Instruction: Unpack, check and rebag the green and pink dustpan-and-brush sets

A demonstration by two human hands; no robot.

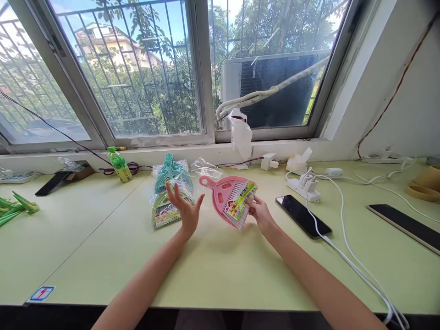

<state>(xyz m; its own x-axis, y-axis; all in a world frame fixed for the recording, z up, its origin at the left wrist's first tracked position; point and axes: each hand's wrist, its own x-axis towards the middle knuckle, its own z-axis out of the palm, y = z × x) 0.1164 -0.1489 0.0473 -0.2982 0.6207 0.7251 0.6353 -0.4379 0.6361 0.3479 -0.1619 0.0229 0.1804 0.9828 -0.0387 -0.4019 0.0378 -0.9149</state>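
My right hand (257, 211) grips the lower right corner of a pink dustpan and brush set (220, 195), tilted with its round handle to the upper left. A yellow-green printed label (240, 199) wraps the white bristles. My left hand (185, 208) is raised to the left of the set, fingers spread, with nothing in it. Behind that hand lie a green dustpan set (165, 215) and a teal one (172, 172), both in clear plastic wrapping; my fingers partly cover the green one.
On the right are a charging phone (302, 215), a power strip (304, 187) with white cables and another dark device (405, 224). A green bottle (119, 165), a black phone-like slab (52, 182) and green leafy pieces (17, 206) stand or lie left. Clear plastic wrap (206, 168) lies behind the pink set.
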